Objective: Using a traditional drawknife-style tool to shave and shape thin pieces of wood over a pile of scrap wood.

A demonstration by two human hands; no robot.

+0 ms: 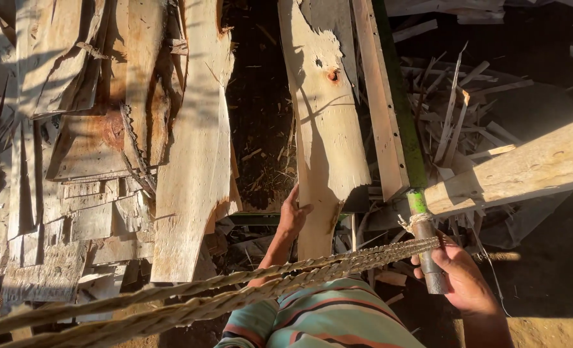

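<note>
Rough plank, stiff and splintery (likely heavy): I see left hand gripping its lower edge, right hand wrapping a metal handle.

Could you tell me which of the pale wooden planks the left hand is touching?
The left hand grips the middle plank, the one with a reddish knot hole and a shadowed lower end, not the wide slab on its left.
</note>
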